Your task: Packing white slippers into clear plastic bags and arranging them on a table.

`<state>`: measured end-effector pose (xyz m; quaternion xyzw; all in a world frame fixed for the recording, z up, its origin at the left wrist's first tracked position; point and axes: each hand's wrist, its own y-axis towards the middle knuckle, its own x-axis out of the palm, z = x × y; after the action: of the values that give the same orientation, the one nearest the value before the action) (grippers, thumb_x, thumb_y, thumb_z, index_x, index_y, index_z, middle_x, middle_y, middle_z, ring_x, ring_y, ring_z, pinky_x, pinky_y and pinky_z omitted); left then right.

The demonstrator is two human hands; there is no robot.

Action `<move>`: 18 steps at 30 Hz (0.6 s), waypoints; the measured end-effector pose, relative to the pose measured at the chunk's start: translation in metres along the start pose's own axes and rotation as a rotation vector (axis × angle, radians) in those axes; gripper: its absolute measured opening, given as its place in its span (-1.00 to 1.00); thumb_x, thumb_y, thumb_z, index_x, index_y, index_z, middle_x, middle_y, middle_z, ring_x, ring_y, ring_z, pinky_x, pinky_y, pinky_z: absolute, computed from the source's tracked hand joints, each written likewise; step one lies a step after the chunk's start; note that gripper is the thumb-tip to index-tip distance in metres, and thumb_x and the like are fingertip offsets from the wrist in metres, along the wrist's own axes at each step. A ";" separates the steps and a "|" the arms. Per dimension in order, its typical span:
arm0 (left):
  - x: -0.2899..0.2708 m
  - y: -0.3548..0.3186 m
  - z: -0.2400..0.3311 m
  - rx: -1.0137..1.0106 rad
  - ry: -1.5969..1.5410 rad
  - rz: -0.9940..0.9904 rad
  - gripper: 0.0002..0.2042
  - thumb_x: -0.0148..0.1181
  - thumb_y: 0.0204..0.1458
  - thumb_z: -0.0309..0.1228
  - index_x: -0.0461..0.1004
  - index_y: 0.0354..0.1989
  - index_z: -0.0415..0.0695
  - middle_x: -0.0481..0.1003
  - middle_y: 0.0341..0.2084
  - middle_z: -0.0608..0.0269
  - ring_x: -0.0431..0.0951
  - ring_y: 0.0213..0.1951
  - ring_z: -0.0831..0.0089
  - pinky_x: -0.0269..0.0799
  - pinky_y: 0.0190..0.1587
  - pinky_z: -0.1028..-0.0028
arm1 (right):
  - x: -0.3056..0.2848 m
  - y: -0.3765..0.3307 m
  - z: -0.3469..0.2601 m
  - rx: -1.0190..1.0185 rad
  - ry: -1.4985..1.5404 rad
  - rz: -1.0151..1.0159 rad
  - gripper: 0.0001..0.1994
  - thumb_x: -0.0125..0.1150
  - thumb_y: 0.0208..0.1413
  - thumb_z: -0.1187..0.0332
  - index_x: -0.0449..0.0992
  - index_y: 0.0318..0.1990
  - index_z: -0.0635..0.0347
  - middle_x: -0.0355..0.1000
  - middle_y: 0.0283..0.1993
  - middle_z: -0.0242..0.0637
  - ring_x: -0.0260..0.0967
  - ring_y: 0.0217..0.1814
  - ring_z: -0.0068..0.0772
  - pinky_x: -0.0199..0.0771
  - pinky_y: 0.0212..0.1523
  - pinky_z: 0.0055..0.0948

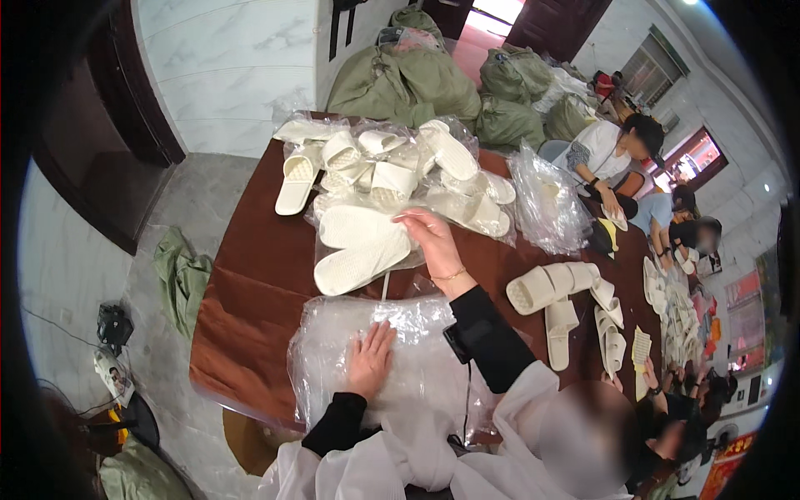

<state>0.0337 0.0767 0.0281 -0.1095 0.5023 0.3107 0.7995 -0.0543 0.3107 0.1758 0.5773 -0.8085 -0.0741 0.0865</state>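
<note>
My left hand (369, 360) lies flat, fingers stretched out, on a stack of clear plastic bags (321, 354) at the table's near edge. Beyond it, my right hand (433, 246) pinches the right end of a pair of cream slippers (360, 250). Clear film shows around this pair, which seems to be in a bag; whether the fingers grip slipper or film as well, I cannot tell. Just past them is a heap of cream slippers (392, 179) in clear bags.
A brown cloth covers the table (250, 333). Loose cream slippers (558, 296) stand to the right, and a puffed clear bag (546, 200) lies behind them. Green sacks (408, 83) are piled beyond the table. Other people (621, 150) work along the right side.
</note>
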 end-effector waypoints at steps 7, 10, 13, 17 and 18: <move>0.024 -0.013 -0.026 -0.023 0.013 -0.070 -0.47 0.00 0.13 -0.33 0.18 0.31 -0.10 0.11 0.36 0.20 0.03 0.40 0.24 -0.04 0.34 -0.02 | 0.001 -0.141 -0.138 0.811 0.477 -0.569 -0.62 0.02 0.23 0.47 0.37 0.20 0.24 0.25 0.31 -0.23 0.11 0.40 -0.20 0.29 0.23 -0.20; 0.034 -0.012 -0.025 0.072 0.185 -0.086 -0.41 0.04 0.09 -0.30 0.14 0.34 -0.13 0.06 0.38 0.16 -0.01 0.41 0.22 -0.07 0.34 -0.05 | -0.082 -0.240 -0.092 -0.009 -0.878 -1.073 -0.61 0.17 0.05 0.47 0.49 0.09 0.07 0.21 0.34 -0.19 0.19 0.33 -0.16 0.19 0.31 -0.30; 0.032 -0.004 -0.022 0.142 0.355 -0.029 -0.32 0.09 0.03 -0.26 0.07 0.37 -0.13 -0.04 0.42 0.17 -0.08 0.44 0.23 -0.10 0.33 -0.10 | -0.130 -0.336 -0.047 0.288 -0.900 -0.730 -0.63 0.18 0.05 0.47 0.50 0.06 0.11 0.37 0.17 -0.19 0.35 0.15 -0.25 0.33 0.17 -0.32; 0.026 -0.004 -0.021 0.018 -0.087 -0.047 -0.32 0.12 0.05 -0.34 0.05 0.38 -0.09 -0.07 0.43 0.39 -0.12 0.45 0.30 -0.06 0.31 -0.11 | -0.094 -0.360 -0.041 0.687 -0.438 -0.076 -0.73 0.11 0.19 0.44 0.51 0.05 0.16 0.54 -0.19 -0.29 0.50 -0.22 -0.49 0.53 -0.21 -0.45; 0.028 -0.006 -0.027 0.015 -0.077 -0.027 -0.32 0.12 0.05 -0.34 0.05 0.38 -0.08 -0.06 0.43 0.38 -0.11 0.45 0.31 -0.06 0.31 -0.10 | -0.074 -0.355 -0.040 0.702 -0.411 -0.021 -0.74 0.05 0.26 0.42 0.50 0.06 0.18 0.53 -0.26 -0.36 0.47 -0.30 -0.62 0.51 -0.33 -0.55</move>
<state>0.0262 0.0697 -0.0096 -0.0981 0.4718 0.2999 0.8233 0.3049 0.2657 0.1330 0.5530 -0.7793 0.0919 -0.2801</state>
